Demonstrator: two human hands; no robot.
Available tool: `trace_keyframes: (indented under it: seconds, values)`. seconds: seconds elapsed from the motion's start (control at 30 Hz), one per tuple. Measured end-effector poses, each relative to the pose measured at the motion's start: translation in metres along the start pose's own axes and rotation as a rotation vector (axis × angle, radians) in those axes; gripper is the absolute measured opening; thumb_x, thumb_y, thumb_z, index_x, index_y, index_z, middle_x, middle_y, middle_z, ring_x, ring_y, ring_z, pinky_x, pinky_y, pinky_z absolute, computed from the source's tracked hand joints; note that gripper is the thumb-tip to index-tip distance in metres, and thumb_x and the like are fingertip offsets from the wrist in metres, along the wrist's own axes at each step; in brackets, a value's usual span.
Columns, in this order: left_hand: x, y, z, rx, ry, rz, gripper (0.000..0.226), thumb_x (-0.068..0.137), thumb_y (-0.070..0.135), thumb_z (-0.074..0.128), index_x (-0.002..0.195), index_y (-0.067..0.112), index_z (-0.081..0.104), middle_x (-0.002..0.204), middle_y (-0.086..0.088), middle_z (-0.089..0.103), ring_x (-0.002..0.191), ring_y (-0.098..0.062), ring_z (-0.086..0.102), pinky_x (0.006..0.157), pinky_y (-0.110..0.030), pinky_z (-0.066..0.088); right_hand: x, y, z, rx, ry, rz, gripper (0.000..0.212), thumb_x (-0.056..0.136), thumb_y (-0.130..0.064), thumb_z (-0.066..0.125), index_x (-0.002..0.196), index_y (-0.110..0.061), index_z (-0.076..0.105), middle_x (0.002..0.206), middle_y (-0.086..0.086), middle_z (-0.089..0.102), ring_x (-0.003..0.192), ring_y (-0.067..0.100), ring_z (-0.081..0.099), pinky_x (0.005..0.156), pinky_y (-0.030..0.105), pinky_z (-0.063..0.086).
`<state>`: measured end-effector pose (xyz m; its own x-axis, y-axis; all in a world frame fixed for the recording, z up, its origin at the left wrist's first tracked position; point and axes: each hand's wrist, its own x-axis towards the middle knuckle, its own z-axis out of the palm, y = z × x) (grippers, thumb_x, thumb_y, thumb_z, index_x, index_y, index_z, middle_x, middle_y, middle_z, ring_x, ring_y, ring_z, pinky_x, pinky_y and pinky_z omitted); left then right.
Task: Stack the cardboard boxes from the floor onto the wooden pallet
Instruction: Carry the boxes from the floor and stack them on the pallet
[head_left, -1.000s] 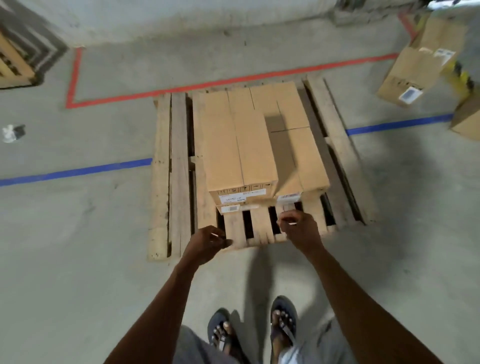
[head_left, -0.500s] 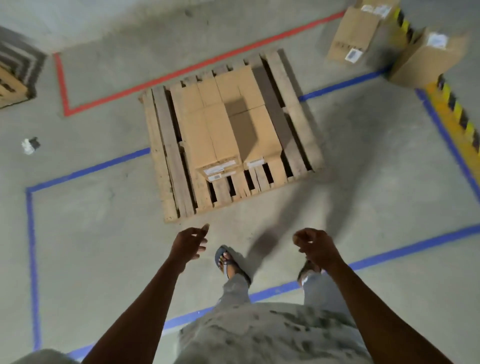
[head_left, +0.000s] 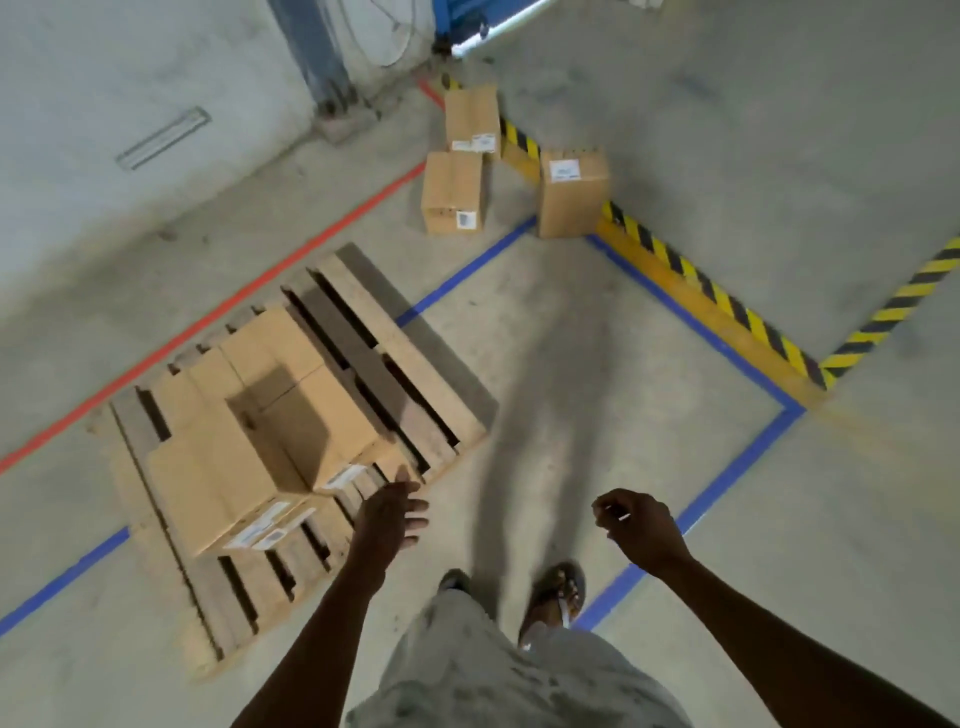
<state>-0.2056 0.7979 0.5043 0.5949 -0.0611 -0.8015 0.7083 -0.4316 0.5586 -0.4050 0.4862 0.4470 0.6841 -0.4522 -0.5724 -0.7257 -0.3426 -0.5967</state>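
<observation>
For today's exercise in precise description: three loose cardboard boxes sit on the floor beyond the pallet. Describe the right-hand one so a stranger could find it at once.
Find the yellow-and-black striped floor strip and follow it to the corner of the blue tape line. The right-hand box sits on that corner. Unlike the two boxes to its left, which touch each other, it stands alone, its white label on top.

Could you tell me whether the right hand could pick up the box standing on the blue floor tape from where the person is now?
Probably not yet. The right hand is empty, but the box stands far off across bare concrete floor. Nothing blocks the way; the person would need to walk over first.
</observation>
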Motion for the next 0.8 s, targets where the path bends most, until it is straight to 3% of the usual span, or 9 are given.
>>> trace_keyframes:
  seconds: [0.1, 0.2, 0.47, 0.57, 0.67, 0.8]
  values:
    - [0.008, 0.073, 0.066, 0.035, -0.123, 0.134, 0.040, 0.091, 0.048, 0.062, 0.112, 0.016, 0.071, 0.100, -0.010, 0.079, 0.077, -0.022, 0.071, 0.073, -0.033, 0.048, 0.054, -0.021, -0.042, 0.020, 0.039, -0.069, 0.006, 0.090, -0.028, 0.073, 0.090, -0.034, 0.075, 0.081, -0.017, 0.076, 0.073, 0.003, 0.073, 0.078, 0.039, 0.062]
    - [0.030, 0.118, 0.107, 0.181, -0.161, 0.198, 0.017, 0.102, 0.033, 0.068, 0.107, 0.018, 0.073, 0.101, -0.011, 0.080, 0.076, -0.017, 0.071, 0.071, -0.033, 0.049, 0.098, -0.050, -0.073, 0.068, 0.098, -0.108, 0.008, 0.091, -0.026, 0.075, 0.089, -0.033, 0.075, 0.078, -0.017, 0.076, 0.068, 0.000, 0.071, 0.074, 0.032, 0.060]
    - [0.154, 0.221, 0.172, 0.083, -0.006, 0.012, 0.022, 0.107, 0.024, 0.061, 0.106, 0.006, 0.072, 0.086, -0.014, 0.076, 0.068, -0.027, 0.065, 0.063, -0.033, 0.045, 0.224, -0.087, -0.171, 0.052, 0.072, -0.054, 0.018, 0.091, -0.023, 0.076, 0.084, -0.038, 0.073, 0.078, -0.016, 0.075, 0.071, 0.000, 0.072, 0.070, 0.018, 0.056]
    - [0.184, 0.298, 0.214, 0.163, -0.065, 0.050, 0.038, 0.104, 0.039, 0.065, 0.087, 0.006, 0.072, 0.070, -0.008, 0.072, 0.064, -0.024, 0.066, 0.060, -0.034, 0.053, 0.279, -0.104, -0.242, 0.022, 0.136, -0.052, 0.017, 0.090, -0.024, 0.076, 0.084, -0.039, 0.074, 0.080, -0.020, 0.075, 0.072, 0.001, 0.072, 0.073, 0.027, 0.060]
    - [0.219, 0.379, 0.252, 0.189, -0.140, 0.073, 0.044, 0.097, 0.050, 0.070, 0.101, 0.006, 0.072, 0.078, -0.005, 0.073, 0.063, -0.020, 0.065, 0.055, -0.027, 0.047, 0.341, -0.121, -0.306, 0.009, 0.170, -0.061, 0.017, 0.093, -0.024, 0.074, 0.089, -0.040, 0.072, 0.085, -0.015, 0.076, 0.076, 0.003, 0.072, 0.078, 0.035, 0.062]
    - [0.260, 0.463, 0.295, 0.217, -0.145, 0.134, 0.048, 0.096, 0.056, 0.070, 0.104, 0.009, 0.073, 0.087, -0.004, 0.079, 0.069, -0.019, 0.073, 0.056, -0.028, 0.052, 0.416, -0.135, -0.356, 0.094, 0.230, -0.026, 0.027, 0.092, -0.014, 0.075, 0.086, -0.041, 0.072, 0.080, -0.016, 0.077, 0.073, 0.006, 0.074, 0.075, 0.039, 0.063]
